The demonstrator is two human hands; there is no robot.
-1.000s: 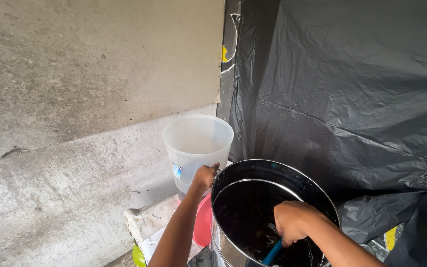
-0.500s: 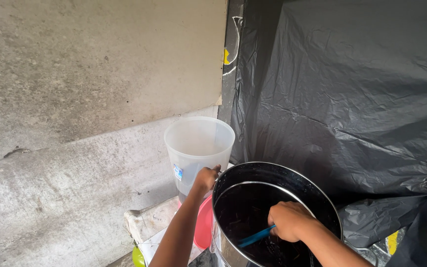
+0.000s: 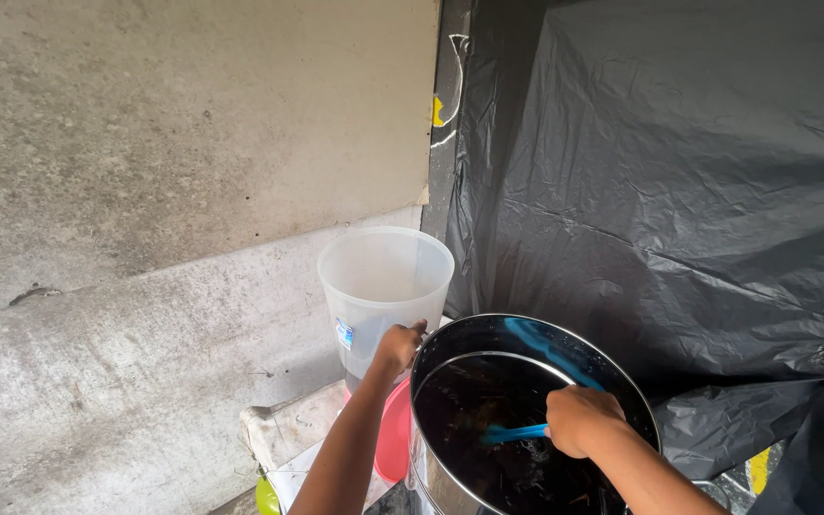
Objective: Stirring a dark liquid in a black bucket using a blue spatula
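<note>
Blue stirrer [image 3: 512,433], black sheet [image 3: 679,191], pink basin [image 3: 395,431].

**Shiny metal, cloudy plastic, rough concrete**

The pot [image 3: 526,420] is polished metal; its inner wall is glossy and mirrors the blue plastic utensil [image 3: 512,434]. The liquid inside is dark and shiny. The bucket [image 3: 385,291] is smooth, cloudy, half-clear plastic. The black sheet [image 3: 679,191] is thin plastic film, wrinkled, with a soft gloss. The wall [image 3: 183,124] is matt, rough, stained concrete.

Two hands [image 3: 399,345], one steel pot [image 3: 622,386], one blue utensil [image 3: 512,433], one clear bucket [image 3: 385,286] and one pink bowl [image 3: 395,434] are counted.
</note>
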